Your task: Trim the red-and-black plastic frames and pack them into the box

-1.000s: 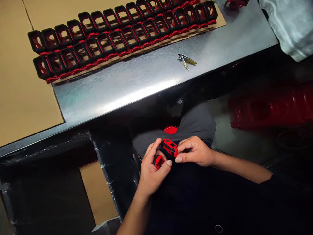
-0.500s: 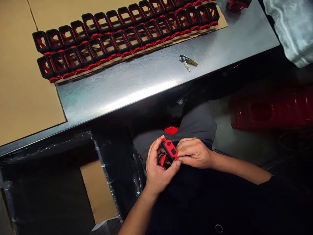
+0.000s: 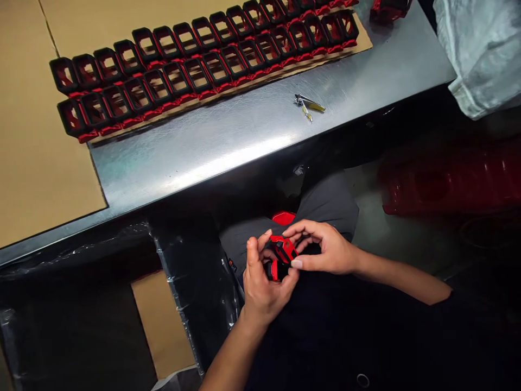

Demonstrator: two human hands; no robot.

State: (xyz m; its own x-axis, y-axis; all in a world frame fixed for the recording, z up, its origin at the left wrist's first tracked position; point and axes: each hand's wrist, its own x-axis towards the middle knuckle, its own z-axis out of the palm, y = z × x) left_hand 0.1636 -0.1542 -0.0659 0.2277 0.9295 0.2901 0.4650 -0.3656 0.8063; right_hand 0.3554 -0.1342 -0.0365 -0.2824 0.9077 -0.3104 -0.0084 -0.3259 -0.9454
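Above my lap, a red and black plastic housing (image 3: pixel 287 249) sits between my two hands. My left hand (image 3: pixel 262 285) cups it from below and the left, with the fingers curled up around its side. From the right, my right hand (image 3: pixel 325 251) grips its edge, thumb below and fingers above. Part of the housing is hidden behind the fingers. Beyond the hands, a pair of small nippers (image 3: pixel 309 105) with yellow-edged handles lies open on the metal table (image 3: pixel 195 146).
Two rows of similar red and black housings (image 3: pixel 175 81) stand on cardboard (image 3: pixel 61 179) at the back. Another red part (image 3: pixel 388 10) lies at the table's far right, near a pale cloth (image 3: pixel 480 54). A red plastic object (image 3: pixel 448 184) is at right; a black plastic-lined box (image 3: pixel 81 315) stands lower left.
The housing has been turned in my hands, so its flat red face now tilts away. My right fingers have shifted from a pinch to a wider hold. The view has moved slightly.
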